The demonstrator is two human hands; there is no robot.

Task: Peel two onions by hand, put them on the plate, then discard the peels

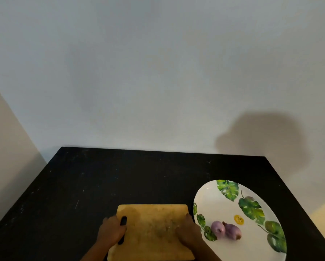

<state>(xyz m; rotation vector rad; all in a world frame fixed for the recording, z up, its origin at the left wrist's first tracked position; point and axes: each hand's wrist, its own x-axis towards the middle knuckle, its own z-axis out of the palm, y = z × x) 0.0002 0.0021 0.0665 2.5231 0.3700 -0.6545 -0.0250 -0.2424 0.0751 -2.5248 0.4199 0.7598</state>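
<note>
Two peeled purple onions (226, 230) lie side by side, touching, on the near left part of a white oval plate (210, 196) printed with green leaves. To the plate's left a wooden cutting board (152, 213) lies on the black table. My left hand (112, 232) grips the board's left edge at its dark handle slot (123, 220). My right hand (189, 233) holds the board's right edge. A few small pale scraps (169, 227) lie on the board between my hands; no large peels are visible.
The black table (120, 176) stands against a pale wall, with its far edge at the back and its side edges at left and right. The plate sits close to the table's right edge.
</note>
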